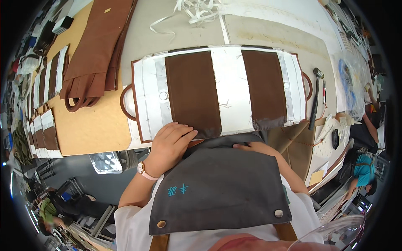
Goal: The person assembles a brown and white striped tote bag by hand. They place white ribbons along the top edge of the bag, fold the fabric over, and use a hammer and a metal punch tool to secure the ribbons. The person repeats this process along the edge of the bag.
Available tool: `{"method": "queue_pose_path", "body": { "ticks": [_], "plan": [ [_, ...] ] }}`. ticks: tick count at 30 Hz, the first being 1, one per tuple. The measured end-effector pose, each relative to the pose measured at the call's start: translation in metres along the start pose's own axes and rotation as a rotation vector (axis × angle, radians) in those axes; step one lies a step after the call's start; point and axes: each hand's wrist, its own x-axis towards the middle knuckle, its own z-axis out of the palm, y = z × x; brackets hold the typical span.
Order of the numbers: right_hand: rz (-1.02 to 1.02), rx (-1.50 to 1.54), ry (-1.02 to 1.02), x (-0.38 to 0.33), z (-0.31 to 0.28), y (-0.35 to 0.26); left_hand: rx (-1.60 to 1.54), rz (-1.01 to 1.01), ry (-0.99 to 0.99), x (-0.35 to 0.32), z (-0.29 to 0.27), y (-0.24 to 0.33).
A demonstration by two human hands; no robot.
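Note:
A wide bag piece [228, 90] lies across the table before me, with white backing, two dark brown panels and a brown loop handle at each end. My left hand [171, 142], with a watch on the wrist, is bent over its near edge. The fingers rest together on the piece beside the left brown panel; the thumb is hidden. My right hand [255, 147] is low at the near edge, against my dark grey apron [222, 184]. Only its back and thumb show; dark cloth covers the other fingers.
A hammer [316, 98] and a thin red-and-silver tool [324, 94] lie to the right. Stacked brown bag parts [92, 54] with handles are at the left, near several striped pieces [44, 129]. White tape [197, 10] lies tangled at the back. Clear plastic [351, 88] is at the far right.

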Motion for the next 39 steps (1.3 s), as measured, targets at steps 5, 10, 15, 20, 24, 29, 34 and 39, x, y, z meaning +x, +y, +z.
{"method": "queue_pose_path", "body": {
  "ticks": [5,10,15,20,24,29,34,39],
  "plan": [
    [-0.727,0.133,0.047,-0.024,-0.016,0.051,0.037,-0.045,-0.022,0.018,-0.026,-0.016],
    [-0.701,0.170,-0.041,-0.061,-0.082,-0.024,0.231,-0.159,-0.083,0.039,-0.050,-0.048],
    [-1.050,-0.336,0.721,-0.005,-0.083,-0.147,0.352,-0.249,-0.137,0.057,-0.053,-0.074],
    [-1.356,-0.515,0.902,0.071,-0.089,-0.248,0.469,-0.220,-0.113,0.070,-0.048,-0.099],
    [-0.991,-0.618,0.816,0.091,-0.084,-0.292,0.535,-0.224,-0.144,0.071,-0.045,-0.113],
    [-1.013,-0.649,0.622,0.091,-0.084,-0.303,0.446,-0.262,-0.119,0.070,-0.040,-0.121],
    [-1.309,-0.578,0.734,0.116,-0.068,-0.306,0.436,-0.280,-0.125,0.064,-0.048,-0.128],
    [-1.417,-0.612,0.823,0.123,-0.064,-0.303,0.451,-0.283,-0.126,0.061,-0.056,-0.131]
  ]
}}
